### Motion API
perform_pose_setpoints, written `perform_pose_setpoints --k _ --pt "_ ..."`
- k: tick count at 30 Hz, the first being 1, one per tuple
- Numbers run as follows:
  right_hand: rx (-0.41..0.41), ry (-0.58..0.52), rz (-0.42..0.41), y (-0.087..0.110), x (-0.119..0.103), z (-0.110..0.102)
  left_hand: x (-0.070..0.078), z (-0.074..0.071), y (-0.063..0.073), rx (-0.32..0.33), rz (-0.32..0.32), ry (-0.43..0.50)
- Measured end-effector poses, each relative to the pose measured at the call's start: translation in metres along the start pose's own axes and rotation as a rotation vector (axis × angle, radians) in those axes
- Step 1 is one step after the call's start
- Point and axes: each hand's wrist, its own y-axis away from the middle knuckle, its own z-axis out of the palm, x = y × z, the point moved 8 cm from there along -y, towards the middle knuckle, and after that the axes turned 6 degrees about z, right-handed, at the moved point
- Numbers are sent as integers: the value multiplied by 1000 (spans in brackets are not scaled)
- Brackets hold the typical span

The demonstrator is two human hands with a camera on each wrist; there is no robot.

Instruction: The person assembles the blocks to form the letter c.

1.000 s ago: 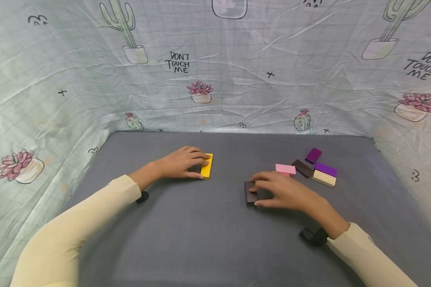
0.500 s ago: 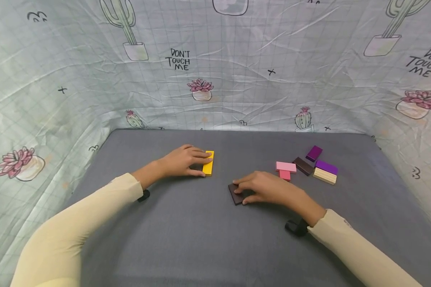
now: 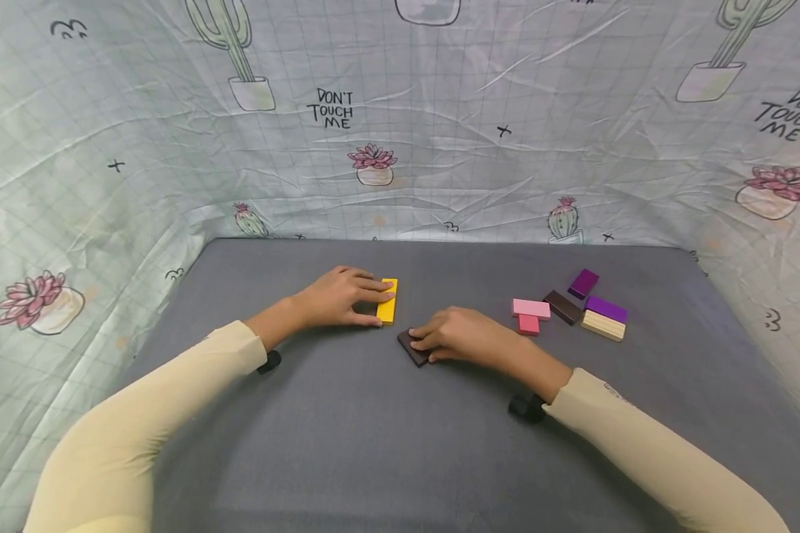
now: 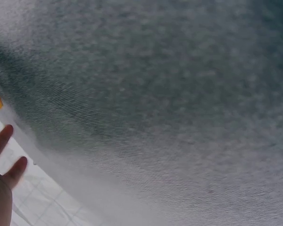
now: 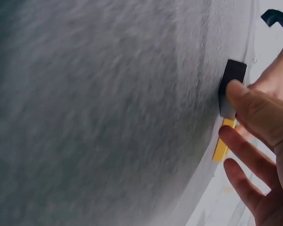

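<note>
I have open room along the front middle of the worktop (image 3: 320,459), between the two sleeves (image 3: 127,422), and farther back between the yellow block (image 3: 387,314) and the pink block (image 3: 530,309). Only a narrow gap parts the left grip (image 3: 343,297) and yellow block from the right grip (image 3: 458,334) and dark block (image 3: 410,350). Beyond the pink block, more blocks (image 3: 563,307) obstruct a low pass rightward, and cloth (image 3: 453,185) walls off the back.

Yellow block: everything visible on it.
The yellow block is a plain, bright, flat-sided oblong; painted wood or plastic, can't tell. It lies flat on the gray surface, long axis pointing roughly away from the person. The left hand rests partly over its top, thumb near the near-left corner. A narrow gap separates it from the dark block under the right hand.
</note>
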Motion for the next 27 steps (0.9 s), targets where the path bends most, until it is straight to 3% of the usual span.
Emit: perform_pose_setpoints --k 8,19,27 --pt "77 142 22 -14 -5 0 -7 1 -7 -18 -69 -10" --pt "19 0 113 -26 6 3 -14 5 -10 -29 -122 9" --pt "36 -12 134 -30 8 2 -13 2 -10 -7 -123 -18"
